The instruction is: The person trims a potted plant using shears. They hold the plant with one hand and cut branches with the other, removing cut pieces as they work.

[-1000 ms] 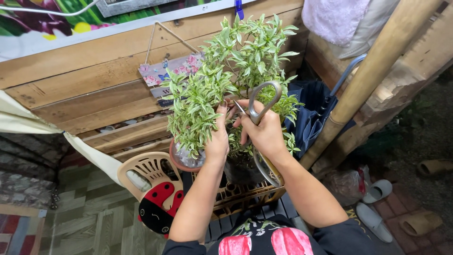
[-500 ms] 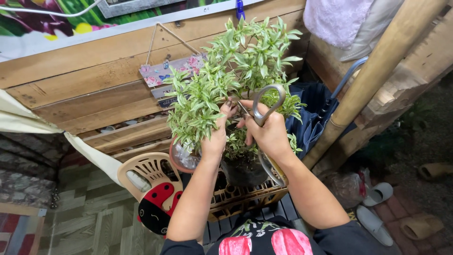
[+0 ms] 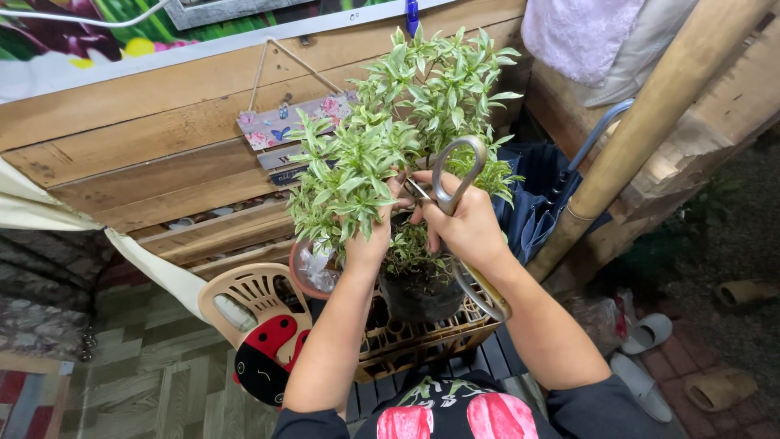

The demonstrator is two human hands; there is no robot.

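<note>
Scissors blades buried in foliage; left hand fingers hidden by leaves.

The scissors were grey metal with large loop handles, held upright among the leaves, blades hidden in the foliage. The plant was bushy, with green-and-cream variegated leaves, upright in a dark pot on a crate

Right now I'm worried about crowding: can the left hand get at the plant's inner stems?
Probably yes. The left hand is already pushed in among the variegated leaves beside the scissors that the right hand holds; only foliage lies between.
</note>
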